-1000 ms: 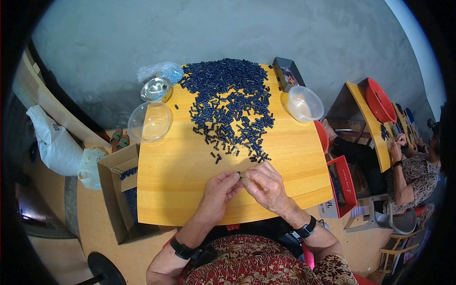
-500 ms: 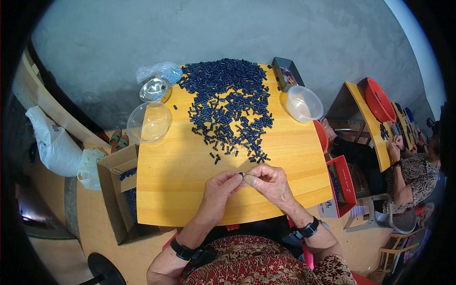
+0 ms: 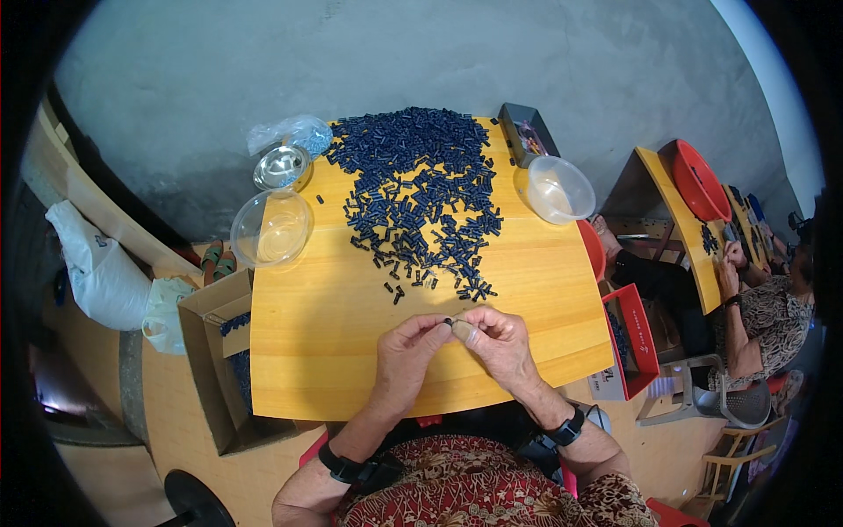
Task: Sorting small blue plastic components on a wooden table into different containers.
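Note:
Over the near part of the yellow wooden table [image 3: 351, 351], my left hand [image 3: 407, 356] is closed in a pinch on a small black plastic piece [image 3: 449, 322]. My right hand [image 3: 500, 347] meets it there, thumb and forefinger pressed together at the piece's end. Anything else between those right fingertips is too small to name. The right thumb has a pale covering at its tip. Beyond my hands, a heap of small black tube-like pieces [image 3: 408, 140] spreads from the far edge toward the middle, with a few loose ones closest to me.
At the left edge are a clear plastic bowl [image 3: 272, 230], a metal bowl [image 3: 281, 167] and a plastic bag [image 3: 303, 133]. A translucent tub [image 3: 560, 191] and grey tray [image 3: 529, 134] line the right. Below stand a cardboard box [image 3: 211, 386] and red crate [image 3: 634, 338]. Another person [image 3: 760, 325] works at right.
My fingertips have come closer together around the small black piece, covering more of it. The whole view has shifted slightly; the heap and containers look unchanged.

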The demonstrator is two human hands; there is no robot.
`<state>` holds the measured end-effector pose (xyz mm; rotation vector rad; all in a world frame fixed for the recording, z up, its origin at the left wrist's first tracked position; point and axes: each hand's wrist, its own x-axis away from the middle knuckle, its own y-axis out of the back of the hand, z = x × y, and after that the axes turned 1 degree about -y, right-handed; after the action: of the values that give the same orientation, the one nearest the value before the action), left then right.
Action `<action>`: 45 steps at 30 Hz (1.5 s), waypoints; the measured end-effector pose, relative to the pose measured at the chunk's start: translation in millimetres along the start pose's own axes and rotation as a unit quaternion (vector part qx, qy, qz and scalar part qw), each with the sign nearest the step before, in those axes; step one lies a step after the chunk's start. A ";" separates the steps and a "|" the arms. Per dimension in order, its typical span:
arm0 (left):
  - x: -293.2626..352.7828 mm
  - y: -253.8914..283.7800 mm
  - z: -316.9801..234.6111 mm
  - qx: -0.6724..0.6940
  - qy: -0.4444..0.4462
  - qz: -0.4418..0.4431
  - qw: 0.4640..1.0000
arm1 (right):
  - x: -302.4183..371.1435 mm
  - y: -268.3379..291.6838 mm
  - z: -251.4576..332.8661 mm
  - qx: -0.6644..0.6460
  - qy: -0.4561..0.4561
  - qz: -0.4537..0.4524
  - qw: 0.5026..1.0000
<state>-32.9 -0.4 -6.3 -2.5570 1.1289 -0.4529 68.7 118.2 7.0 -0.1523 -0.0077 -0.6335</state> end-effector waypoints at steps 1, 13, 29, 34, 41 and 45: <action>0.3 -0.2 0.4 -0.013 -0.001 -0.003 1.000 | -0.1 0.4 -0.8 -0.002 -0.015 0.004 1.000; 0.6 -1.9 6.3 -0.066 -0.063 -0.028 0.995 | 1.4 0.1 -4.4 0.001 -0.003 -0.031 1.000; 2.3 -1.5 5.6 -0.137 -0.086 -0.018 0.987 | -4.9 13.6 8.7 0.193 0.147 0.013 0.970; 7.1 -8.3 -4.7 -0.153 -0.096 0.002 0.984 | -1.3 18.7 2.6 0.045 0.073 0.039 0.996; 10.7 -12.2 -3.0 -0.118 -0.132 0.017 0.984 | -5.5 29.3 -6.7 -0.225 -0.017 0.121 0.967; 12.4 -12.6 -5.8 -0.105 -0.142 0.026 0.984 | -6.4 27.7 -5.0 -0.242 -0.026 0.123 0.962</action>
<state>-19.1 -2.5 5.9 -2.6517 1.1870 0.0479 79.8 143.3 -2.1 -0.6336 0.1148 -0.3718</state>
